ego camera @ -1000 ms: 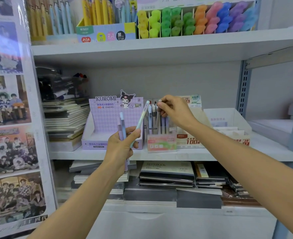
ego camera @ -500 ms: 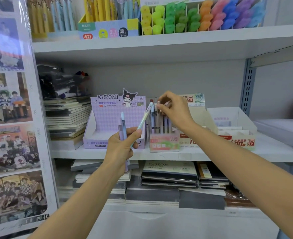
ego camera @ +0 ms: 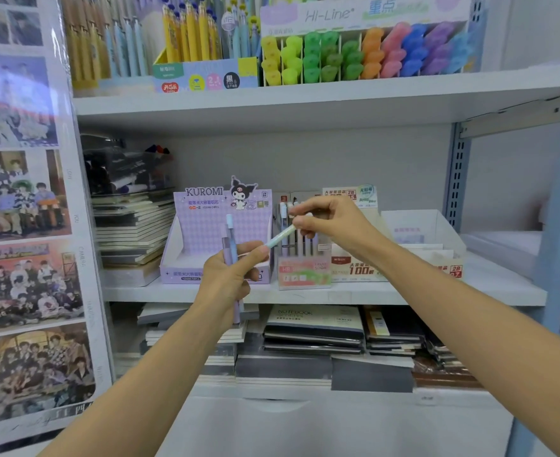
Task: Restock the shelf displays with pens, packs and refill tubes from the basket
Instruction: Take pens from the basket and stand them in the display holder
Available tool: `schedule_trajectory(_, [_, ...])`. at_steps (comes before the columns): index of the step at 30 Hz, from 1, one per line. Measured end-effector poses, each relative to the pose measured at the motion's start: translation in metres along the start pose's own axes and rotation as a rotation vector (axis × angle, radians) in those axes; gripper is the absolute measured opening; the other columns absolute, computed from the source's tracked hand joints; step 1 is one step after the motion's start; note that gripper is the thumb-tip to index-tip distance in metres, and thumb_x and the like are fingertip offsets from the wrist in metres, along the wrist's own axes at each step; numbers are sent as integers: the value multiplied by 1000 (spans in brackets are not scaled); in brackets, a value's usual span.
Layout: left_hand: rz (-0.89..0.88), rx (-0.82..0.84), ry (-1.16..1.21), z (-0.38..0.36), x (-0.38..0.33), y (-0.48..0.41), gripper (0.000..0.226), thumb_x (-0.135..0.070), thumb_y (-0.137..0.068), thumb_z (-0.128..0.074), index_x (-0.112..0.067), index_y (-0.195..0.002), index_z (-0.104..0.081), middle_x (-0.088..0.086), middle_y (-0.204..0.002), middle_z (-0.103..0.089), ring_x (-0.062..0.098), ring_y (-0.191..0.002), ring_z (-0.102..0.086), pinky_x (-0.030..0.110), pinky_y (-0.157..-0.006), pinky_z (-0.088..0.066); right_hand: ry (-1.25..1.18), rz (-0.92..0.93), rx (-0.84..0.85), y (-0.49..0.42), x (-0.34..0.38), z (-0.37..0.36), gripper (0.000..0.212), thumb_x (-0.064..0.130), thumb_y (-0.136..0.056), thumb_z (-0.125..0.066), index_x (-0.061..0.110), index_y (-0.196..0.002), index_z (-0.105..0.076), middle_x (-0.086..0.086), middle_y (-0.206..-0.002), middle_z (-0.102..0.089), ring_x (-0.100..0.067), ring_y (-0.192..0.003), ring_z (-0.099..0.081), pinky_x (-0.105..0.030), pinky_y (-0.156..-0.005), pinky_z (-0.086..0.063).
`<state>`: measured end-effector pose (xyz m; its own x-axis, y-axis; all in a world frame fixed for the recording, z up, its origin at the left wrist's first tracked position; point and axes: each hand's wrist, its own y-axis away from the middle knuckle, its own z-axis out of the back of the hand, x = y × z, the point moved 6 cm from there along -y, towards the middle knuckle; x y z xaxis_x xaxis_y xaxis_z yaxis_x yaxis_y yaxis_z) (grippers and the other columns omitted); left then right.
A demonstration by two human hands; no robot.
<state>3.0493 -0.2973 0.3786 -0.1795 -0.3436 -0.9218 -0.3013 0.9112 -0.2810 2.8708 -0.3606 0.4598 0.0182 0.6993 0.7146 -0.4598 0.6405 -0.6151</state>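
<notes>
Your left hand (ego camera: 229,278) is gripping two pastel pens (ego camera: 230,235) upright in curled fingers, its thumb tip touching the lower end of a mint pen (ego camera: 280,237); your right hand (ego camera: 331,222) is pinching that pen's upper end, its long axis slanting up to the right between the hands; both are hovering in open air before the middle shelf (ego camera: 371,296) edge, the Kuromi box (ego camera: 206,232) behind the left, the pink-fronted pen box (ego camera: 305,275) under the right; the upper shelf (ego camera: 305,103) is overhanging well above.

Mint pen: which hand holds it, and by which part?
Right hand pinches the mint pen at its top; left hand holds its lower end and two upright pens.
</notes>
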Motion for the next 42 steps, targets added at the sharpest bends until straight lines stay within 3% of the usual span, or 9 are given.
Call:
schedule_trajectory(3, [-25, -13, 86, -1, -10, 3, 24, -18, -70, -81, -12, -92, -75, 4, -70, -64, 6, -48, -43, 14, -32, -26, -41, -23, -11, 16, -3, 5, 19, 7, -85, -70, 3, -103, -72, -10, -83, -73, -17, -72, -68, -23, -69, -57])
schedule_trajectory(10, [-62, -40, 146, -14, -25, 19, 22, -19, -78, -77, -12, -97, -70, 2, -75, -64, 5, -47, -46, 13, -33, -28, -71, -128, 250, 48, -5, -26, 17, 10, -84, -72, 0, -97, -67, -11, -85, -72, -25, -76, -70, -32, -73, -59])
schedule_trajectory(15, [-90, 8, -39, -27, -29, 29, 17, -15, -79, -77, -9, -94, -70, -3, -55, -62, 7, -41, -45, 14, -34, -28, -53, -19, 24, 39, 25, -12, 21, 25, -91, -63, 10, -105, -70, -3, -85, -71, -15, -73, -65, -26, -65, -55])
schedule_trajectory(18, [-107, 49, -104, -35, -30, 31, 12, -14, -77, -79, -12, -86, -71, 0, -55, -61, 10, -42, -45, 15, -35, -31, 17, 21, 28, 32, 38, -18, 17, 28, -88, -67, 20, -103, -72, 2, -91, -73, -8, -74, -63, -17, -63, -52])
schedule_trajectory(23, [-106, 83, -143, -39, -31, 30, 13, -19, -81, -77, -14, -91, -71, -1, -63, -68, 9, -42, -48, 14, -36, -33, 59, 32, 39, 27, 39, -16, 11, 21, -91, -64, 16, -99, -72, 6, -81, -70, -3, -74, -64, -16, -68, -52])
schedule_trajectory(26, [-16, 90, -74, -34, -28, 24, 17, -24, -90, -66, -11, -101, -65, 2, -79, -72, 9, -44, -48, 15, -33, -28, -10, 33, -98, 17, 39, 5, 13, 14, -95, -58, 14, -102, -69, 1, -87, -69, -7, -77, -64, -23, -74, -56])
schedule_trajectory(31, [87, 94, 58, -23, -17, 13, 18, -13, -100, -39, -8, -92, -54, 4, -62, -63, 12, -45, -43, 18, -31, -25, 32, 64, -354, -9, 33, 33, 16, 7, -98, -52, 4, -106, -65, -8, -93, -67, -12, -78, -66, -24, -73, -58])
schedule_trajectory(39, [-15, 186, -45, -7, -7, 10, 26, -27, -104, -40, -13, -101, -61, 2, -65, -63, 17, -61, -62, 27, -58, -53, 249, 20, -250, -23, -14, -1, 18, 7, -99, -50, 0, -107, -64, -12, -100, -69, -22, -90, -68, -30, -82, -57])
schedule_trajectory(42, [-2, 224, -84, -5, -2, 11, 26, -32, -104, -40, -19, -104, -62, 1, -66, -60, 15, -59, -56, 27, -59, -50, 321, 5, -187, -27, -19, 0, 22, 10, -100, -47, 0, -110, -64, -7, -98, -68, -20, -86, -67, -24, -78, -56])
